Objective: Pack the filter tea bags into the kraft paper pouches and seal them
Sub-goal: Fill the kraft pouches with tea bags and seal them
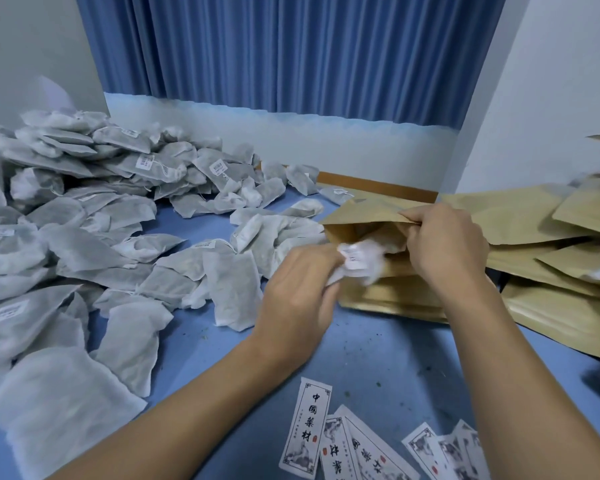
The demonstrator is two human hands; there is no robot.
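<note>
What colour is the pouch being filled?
Plain kraft brown pouch; clearest in the head view.

A pleated blue curtain point(291, 53) hangs between pale walls point(551, 81) above a white ledge point(291, 140), behind a blue tabletop point(378, 348) with a wooden edge point(378, 187).

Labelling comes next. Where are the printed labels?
Head view: the labels lie on the blue table at the bottom, right of centre, nearer the camera than the open pouch held by the right hand.
</note>
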